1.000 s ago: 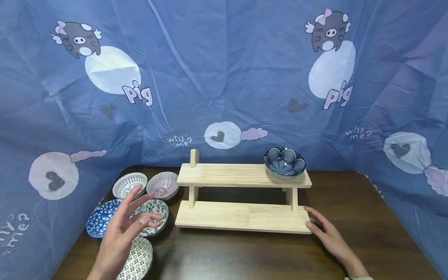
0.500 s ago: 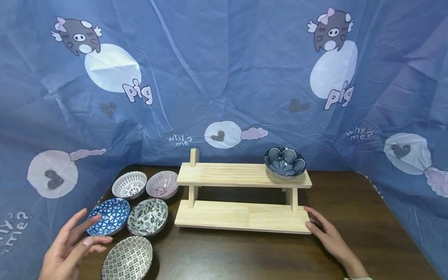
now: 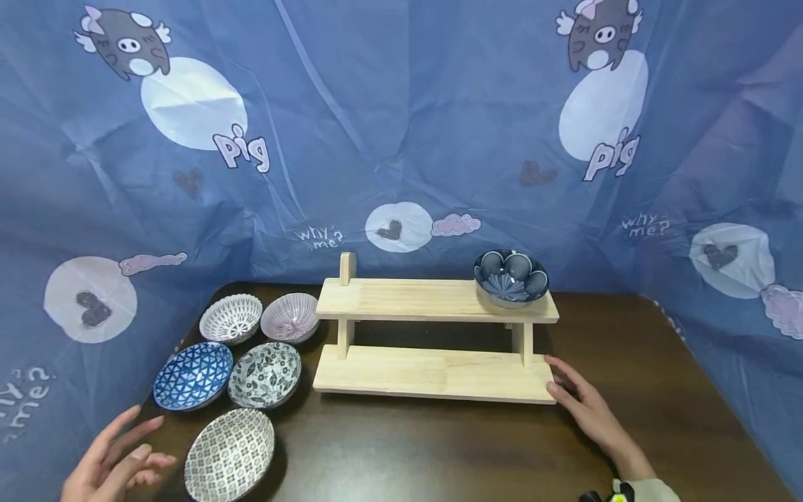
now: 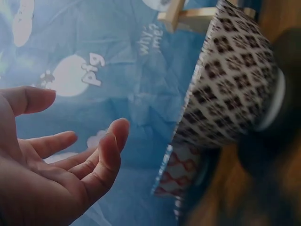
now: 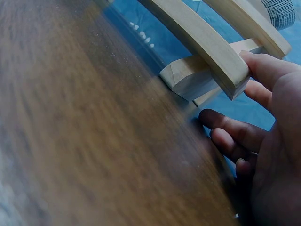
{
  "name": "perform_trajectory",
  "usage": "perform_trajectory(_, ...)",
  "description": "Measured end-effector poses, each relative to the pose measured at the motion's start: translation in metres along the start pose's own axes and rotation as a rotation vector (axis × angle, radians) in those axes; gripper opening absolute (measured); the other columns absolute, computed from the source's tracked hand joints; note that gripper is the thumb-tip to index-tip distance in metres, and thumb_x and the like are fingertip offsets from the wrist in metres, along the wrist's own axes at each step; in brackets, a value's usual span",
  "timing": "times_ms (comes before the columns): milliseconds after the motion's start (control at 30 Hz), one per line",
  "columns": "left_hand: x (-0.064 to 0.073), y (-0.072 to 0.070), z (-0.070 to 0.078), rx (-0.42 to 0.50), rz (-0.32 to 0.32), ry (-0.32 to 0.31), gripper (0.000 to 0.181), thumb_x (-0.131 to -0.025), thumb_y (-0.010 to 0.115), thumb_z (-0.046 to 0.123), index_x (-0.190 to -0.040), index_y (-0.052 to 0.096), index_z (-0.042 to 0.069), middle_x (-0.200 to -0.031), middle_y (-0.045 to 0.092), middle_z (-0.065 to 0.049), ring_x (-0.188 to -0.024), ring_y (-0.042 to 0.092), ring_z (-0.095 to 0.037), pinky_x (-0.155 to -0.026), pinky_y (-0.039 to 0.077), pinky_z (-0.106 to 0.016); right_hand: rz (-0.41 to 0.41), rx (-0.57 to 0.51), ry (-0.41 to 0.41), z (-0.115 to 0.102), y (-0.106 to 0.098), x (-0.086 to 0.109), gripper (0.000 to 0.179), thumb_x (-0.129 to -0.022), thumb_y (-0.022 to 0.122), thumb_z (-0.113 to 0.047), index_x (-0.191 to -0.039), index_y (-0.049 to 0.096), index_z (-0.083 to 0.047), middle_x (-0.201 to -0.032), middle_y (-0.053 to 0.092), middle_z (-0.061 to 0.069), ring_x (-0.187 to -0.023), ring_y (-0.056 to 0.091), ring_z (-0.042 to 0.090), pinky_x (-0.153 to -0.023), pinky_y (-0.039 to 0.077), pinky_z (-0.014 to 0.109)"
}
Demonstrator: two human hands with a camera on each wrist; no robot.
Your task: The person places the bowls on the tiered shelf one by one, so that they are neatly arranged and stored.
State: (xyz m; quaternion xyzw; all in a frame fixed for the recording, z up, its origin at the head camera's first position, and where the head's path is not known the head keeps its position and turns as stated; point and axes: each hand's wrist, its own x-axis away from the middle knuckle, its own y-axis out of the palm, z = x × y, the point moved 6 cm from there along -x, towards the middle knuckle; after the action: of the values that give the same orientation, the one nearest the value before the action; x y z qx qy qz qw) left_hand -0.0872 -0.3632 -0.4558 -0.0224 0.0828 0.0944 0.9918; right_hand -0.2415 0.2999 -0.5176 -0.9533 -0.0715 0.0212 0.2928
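My left hand (image 3: pixel 116 457) is at the lower left, fingers spread and loosely bent, with nothing between them. Just right of it stands a bowl with a dark floral lattice pattern (image 3: pixel 230 454), its outer side filling much of the left wrist view. Behind it are a blue-and-white bowl (image 3: pixel 193 375) and a green leaf-patterned bowl (image 3: pixel 265 374). My right hand (image 3: pixel 590 404) touches the right end of a two-tier wooden display stand (image 3: pixel 433 373) with thumb and index finger; its other fingers hang loosely beside it. A dark blue petal-patterned bowl (image 3: pixel 511 279) sits at the right of the upper tier.
A white scalloped bowl (image 3: pixel 231 318) and a pinkish striped bowl (image 3: pixel 290 317) stand at the back left of the dark wooden table (image 3: pixel 401 453). A blue printed cloth (image 3: pixel 401 139) hangs around the back and sides.
My left hand has moved left and down from over the bowls to beside the lattice-patterned one. The right hand stays at the stand's end. The head view has tilted slightly downward.
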Motion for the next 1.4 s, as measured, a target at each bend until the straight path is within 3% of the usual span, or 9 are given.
perform_trajectory(167, 0.005, -0.002, -0.011, -0.086, 0.059, -0.179, 0.05, -0.104, 0.048, 0.007, -0.139, 0.037, 0.04, -0.107, 0.063, 0.035, -0.074, 0.072, -0.006, -0.054, 0.057, -0.027, 0.003, 0.003, -0.02, -0.004, -0.002, -0.005, 0.055, -0.106, 0.048, -0.032, -0.154, 0.036, -0.007, -0.158, 0.036, 0.023, -0.133, 0.047, 0.046, -0.089, 0.048, 0.014)
perform_trajectory(300, 0.01, 0.001, -0.018, -0.122, 0.062, -0.271, 0.047, -0.104, 0.05, 0.01, -0.134, 0.036, 0.042, -0.103, 0.061, 0.036, -0.072, 0.071, -0.007, -0.054, 0.056, -0.027, -0.001, 0.012, -0.02, -0.003, -0.002, -0.001, 0.055, -0.106, 0.047, -0.031, -0.154, 0.035, -0.006, -0.158, 0.036, 0.023, -0.132, 0.048, 0.044, -0.088, 0.046, 0.012)
perform_trajectory(600, 0.019, 0.004, -0.034, -0.151, 0.036, -0.28, 0.047, -0.103, 0.048, 0.006, -0.125, 0.041, 0.046, -0.1, 0.06, 0.036, -0.068, 0.066, -0.008, -0.049, 0.054, -0.029, -0.009, 0.013, 0.012, 0.001, -0.001, 0.005, 0.055, -0.106, 0.048, -0.032, -0.154, 0.035, -0.008, -0.159, 0.036, 0.021, -0.133, 0.047, 0.043, -0.089, 0.045, 0.011)
perform_trajectory(833, 0.021, 0.016, -0.047, -0.092, -0.053, -0.22, 0.057, -0.101, 0.044, -0.005, -0.13, 0.043, 0.044, -0.107, 0.06, 0.035, -0.08, 0.066, 0.001, -0.054, 0.057, -0.027, -0.013, 0.023, 0.029, 0.001, -0.002, 0.004, 0.057, -0.106, 0.048, -0.035, -0.155, 0.034, -0.009, -0.16, 0.035, 0.021, -0.134, 0.047, 0.045, -0.09, 0.043, 0.011)
perform_trajectory(1000, 0.023, 0.023, -0.057, -0.062, -0.081, -0.255, 0.054, -0.102, 0.044, -0.002, -0.131, 0.04, 0.043, -0.112, 0.054, 0.04, -0.093, 0.063, 0.007, -0.061, 0.06, -0.027, -0.019, 0.023, 0.033, 0.001, -0.001, 0.002, 0.057, -0.106, 0.047, -0.035, -0.155, 0.033, -0.009, -0.161, 0.033, 0.022, -0.135, 0.046, 0.046, -0.099, 0.049, 0.033)
perform_trajectory(1133, 0.023, 0.028, -0.067, -0.061, -0.087, -0.333, 0.05, -0.103, 0.045, 0.004, -0.138, 0.034, 0.038, -0.117, 0.046, 0.042, -0.097, 0.061, 0.009, -0.067, 0.062, -0.028, -0.02, 0.016, 0.035, 0.0, -0.001, 0.002, 0.058, -0.106, 0.046, -0.035, -0.155, 0.032, -0.008, -0.161, 0.032, 0.023, -0.136, 0.045, 0.047, -0.104, 0.046, 0.053)
perform_trajectory(1200, 0.023, 0.029, -0.07, -0.058, -0.087, -0.354, 0.052, -0.103, 0.045, 0.005, -0.142, 0.03, 0.036, -0.118, 0.044, 0.041, -0.098, 0.06, 0.009, -0.068, 0.062, -0.028, -0.018, 0.021, 0.036, 0.0, -0.001, 0.003, 0.058, -0.106, 0.046, -0.035, -0.155, 0.032, -0.008, -0.161, 0.032, 0.022, -0.135, 0.046, 0.047, -0.104, 0.047, 0.051)
perform_trajectory(1267, 0.023, 0.029, -0.072, -0.052, -0.087, -0.359, 0.055, -0.103, 0.045, 0.004, -0.144, 0.028, 0.036, -0.124, 0.047, 0.033, -0.098, 0.06, 0.008, -0.069, 0.062, -0.028, -0.017, 0.025, 0.033, 0.0, -0.001, 0.003, 0.058, -0.106, 0.046, -0.035, -0.155, 0.032, -0.008, -0.161, 0.032, 0.022, -0.135, 0.046, 0.046, -0.102, 0.048, 0.043)
perform_trajectory(1400, 0.024, 0.029, -0.072, 0.009, -0.124, -0.265, 0.062, -0.101, 0.042, -0.005, -0.144, 0.031, 0.039, -0.121, 0.054, 0.03, -0.095, 0.064, 0.001, -0.067, 0.063, -0.028, -0.019, 0.022, 0.015, 0.0, -0.001, 0.003, 0.056, -0.107, 0.046, -0.033, -0.155, 0.033, -0.008, -0.16, 0.034, 0.023, -0.134, 0.047, 0.045, -0.095, 0.048, 0.024)
